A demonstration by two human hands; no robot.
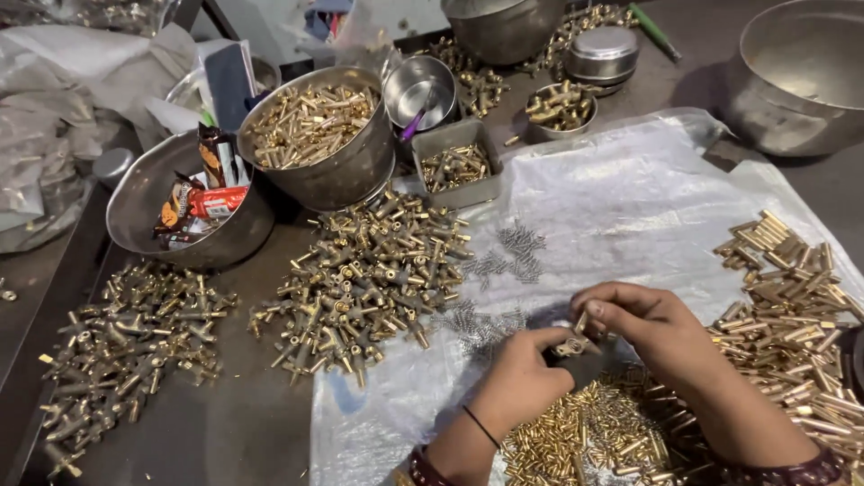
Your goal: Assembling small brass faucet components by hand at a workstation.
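Fitting together a small brass fitting (569,346), the left hand (522,378) grips it while the right hand (643,319) pinches, seemingly, a tiny pin.

Left hand (520,378) and right hand (650,326) are meeting over a clear plastic sheet (630,198), both pinching a small brass fitting (572,345) between fingertips. Small brass pins (594,432) are lying heaped just below the hands, brass tubes (792,306) piling at right, little springs (504,256) scattering nearby. T-shaped brass fittings (369,274) are sitting heaped left of the sheet, steel bowls (319,135) behind.
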